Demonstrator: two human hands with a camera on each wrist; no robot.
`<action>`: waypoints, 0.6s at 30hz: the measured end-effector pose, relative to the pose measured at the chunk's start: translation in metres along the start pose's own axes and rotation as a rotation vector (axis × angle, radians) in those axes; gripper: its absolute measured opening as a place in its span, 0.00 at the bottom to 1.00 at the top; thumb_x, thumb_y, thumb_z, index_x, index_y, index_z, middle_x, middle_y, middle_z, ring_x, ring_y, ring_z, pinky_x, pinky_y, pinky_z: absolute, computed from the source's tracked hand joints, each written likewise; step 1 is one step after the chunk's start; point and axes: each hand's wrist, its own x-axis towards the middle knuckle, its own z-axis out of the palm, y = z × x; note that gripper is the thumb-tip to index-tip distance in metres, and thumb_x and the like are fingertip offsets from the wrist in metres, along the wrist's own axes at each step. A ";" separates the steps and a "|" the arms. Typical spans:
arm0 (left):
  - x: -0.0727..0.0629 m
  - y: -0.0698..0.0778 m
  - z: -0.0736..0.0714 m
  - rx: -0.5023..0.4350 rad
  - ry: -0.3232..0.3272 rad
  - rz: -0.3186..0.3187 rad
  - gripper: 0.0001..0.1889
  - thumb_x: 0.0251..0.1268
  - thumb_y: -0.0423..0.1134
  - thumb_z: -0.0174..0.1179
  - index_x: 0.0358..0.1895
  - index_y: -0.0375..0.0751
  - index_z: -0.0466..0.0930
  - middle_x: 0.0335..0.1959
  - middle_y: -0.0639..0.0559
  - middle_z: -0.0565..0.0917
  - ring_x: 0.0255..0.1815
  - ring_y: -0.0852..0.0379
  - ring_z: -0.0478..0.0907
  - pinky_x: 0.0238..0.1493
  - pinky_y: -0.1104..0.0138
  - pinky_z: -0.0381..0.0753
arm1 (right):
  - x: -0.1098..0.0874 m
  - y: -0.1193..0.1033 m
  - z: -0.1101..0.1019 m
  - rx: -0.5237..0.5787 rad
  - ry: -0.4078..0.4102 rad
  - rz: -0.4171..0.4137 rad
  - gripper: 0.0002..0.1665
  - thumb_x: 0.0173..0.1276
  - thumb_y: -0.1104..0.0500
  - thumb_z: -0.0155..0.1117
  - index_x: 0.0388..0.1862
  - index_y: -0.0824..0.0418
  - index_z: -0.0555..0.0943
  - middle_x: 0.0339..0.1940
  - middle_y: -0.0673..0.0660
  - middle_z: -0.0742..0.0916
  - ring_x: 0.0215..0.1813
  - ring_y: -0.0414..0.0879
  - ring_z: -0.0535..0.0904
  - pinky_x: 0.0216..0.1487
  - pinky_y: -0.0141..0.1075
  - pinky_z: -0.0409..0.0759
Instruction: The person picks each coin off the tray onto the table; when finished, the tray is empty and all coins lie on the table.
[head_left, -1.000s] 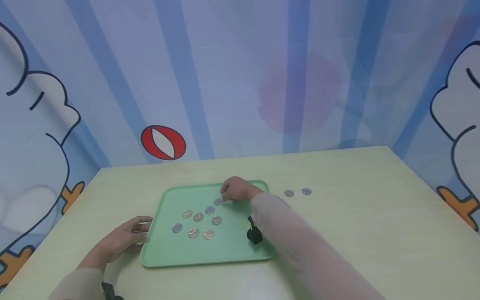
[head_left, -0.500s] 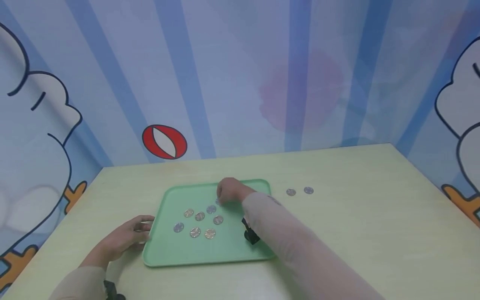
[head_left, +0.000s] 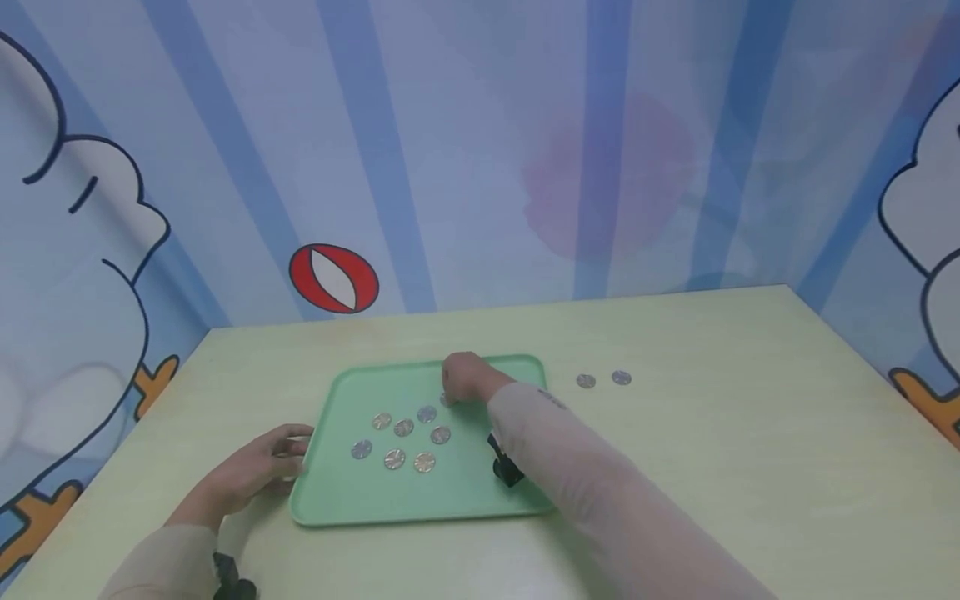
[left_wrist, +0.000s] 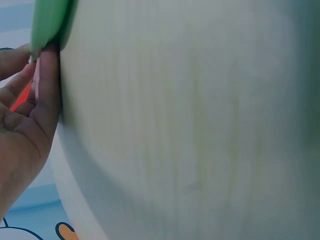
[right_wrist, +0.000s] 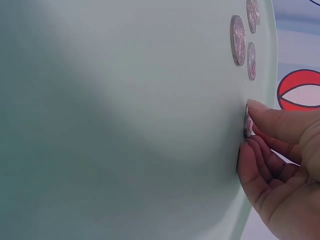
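Back wall (head_left: pixel 480 167): pale blue, broad darker stripes; faint pink round patch (head_left: pixel 648 179) upper right of centre. Red-and-white ball (head_left: pixel 333 278) printed low, left of centre. White dark-outlined cartoon shapes on both side walls, orange feet (head_left: pixel 153 386) beneath. Pale yellow-green tabletop (head_left: pixel 750 450) fills lower half. Light soft.
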 end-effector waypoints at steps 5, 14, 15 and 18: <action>0.000 0.002 0.000 -0.006 -0.003 0.008 0.30 0.52 0.27 0.50 0.61 0.32 0.52 0.54 0.32 0.63 0.48 0.44 0.69 0.44 0.57 0.76 | 0.002 0.000 0.000 -0.039 0.011 0.011 0.10 0.51 0.60 0.64 0.19 0.61 0.73 0.18 0.51 0.74 0.23 0.42 0.68 0.24 0.29 0.71; 0.000 0.001 -0.001 -0.041 -0.019 0.026 0.31 0.53 0.28 0.51 0.61 0.31 0.51 0.54 0.32 0.63 0.47 0.45 0.70 0.44 0.56 0.75 | 0.002 -0.001 0.003 -0.099 0.006 0.069 0.12 0.51 0.56 0.64 0.22 0.63 0.74 0.20 0.52 0.74 0.25 0.42 0.69 0.30 0.30 0.73; 0.000 0.000 -0.001 -0.040 -0.020 0.027 0.31 0.53 0.28 0.51 0.61 0.31 0.51 0.54 0.31 0.63 0.47 0.45 0.70 0.44 0.56 0.75 | 0.002 0.000 0.004 -0.083 0.008 0.072 0.12 0.51 0.57 0.64 0.21 0.62 0.73 0.20 0.52 0.74 0.25 0.42 0.68 0.30 0.30 0.73; -0.001 -0.001 -0.001 -0.038 -0.019 0.031 0.30 0.53 0.28 0.51 0.61 0.31 0.52 0.54 0.32 0.63 0.48 0.44 0.69 0.44 0.56 0.75 | 0.002 0.004 0.004 -0.066 0.016 0.038 0.16 0.52 0.57 0.63 0.14 0.60 0.68 0.16 0.50 0.70 0.21 0.41 0.65 0.25 0.28 0.69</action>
